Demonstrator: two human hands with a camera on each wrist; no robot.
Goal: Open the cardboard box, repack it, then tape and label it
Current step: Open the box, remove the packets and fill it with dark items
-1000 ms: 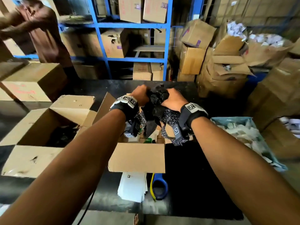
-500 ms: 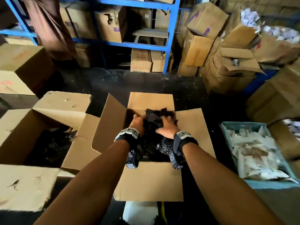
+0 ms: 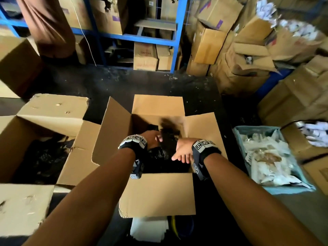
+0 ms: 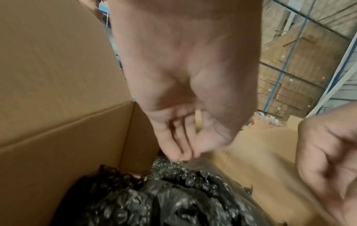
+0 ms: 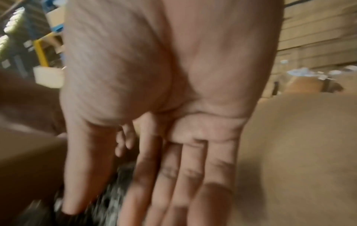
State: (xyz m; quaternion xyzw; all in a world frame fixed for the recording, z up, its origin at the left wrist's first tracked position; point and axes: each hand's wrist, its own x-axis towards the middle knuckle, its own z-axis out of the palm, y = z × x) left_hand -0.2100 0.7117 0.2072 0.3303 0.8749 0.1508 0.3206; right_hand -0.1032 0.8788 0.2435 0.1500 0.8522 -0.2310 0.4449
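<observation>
An open cardboard box (image 3: 158, 194) stands in the middle of the dark table with its flaps spread outward. Crumpled black bubble wrap (image 3: 159, 154) fills its inside. My left hand (image 3: 151, 139) is over the box's left half. Its bunched fingertips (image 4: 183, 154) pinch the top edge of the black bubble wrap (image 4: 173, 198). My right hand (image 3: 182, 152) hovers over the right half with straight, spread fingers (image 5: 193, 175), holding nothing. A blurred black piece of wrap sticks up between the two hands.
A second open box (image 3: 44, 112) with dark contents stands at the left. A teal bin (image 3: 257, 129) of white packets stands at the right. White sheets (image 3: 149, 229) and a blue tape roll (image 3: 184, 228) lie under the near flap. Behind are blue shelving (image 3: 142, 37), stacked boxes (image 3: 209, 45) and a person in brown clothes (image 3: 48, 23).
Both hands lowered the black bundle from above the box down into it. The right hand let go and spread its fingers. The left hand still pinches the wrap.
</observation>
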